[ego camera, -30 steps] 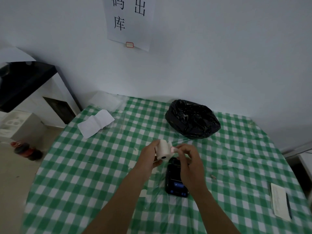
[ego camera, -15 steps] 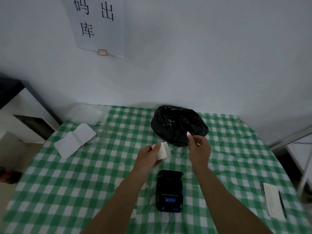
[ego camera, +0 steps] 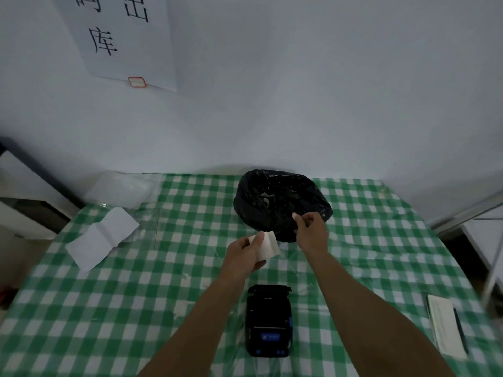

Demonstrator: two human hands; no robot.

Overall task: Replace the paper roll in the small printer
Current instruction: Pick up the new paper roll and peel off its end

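Note:
My left hand grips a white paper roll above the green checked table. My right hand is just right of the roll, at the near edge of a black plastic bag. Its thumb and forefinger are pinched on what looks like a small pale tab. The small black printer lies on the table below both hands, between my forearms, with its lid tipped open at the far end. Its paper bay is too dark to see into.
A creased white sheet and a clear plastic bag lie at the table's back left. A notepad with a pen sits at the right edge. The wall with a paper sign stands right behind the table.
My right hand pulled away from the roll and moved right and back to the black bag. My left hand carried the roll away from above the printer. The view shifted right.

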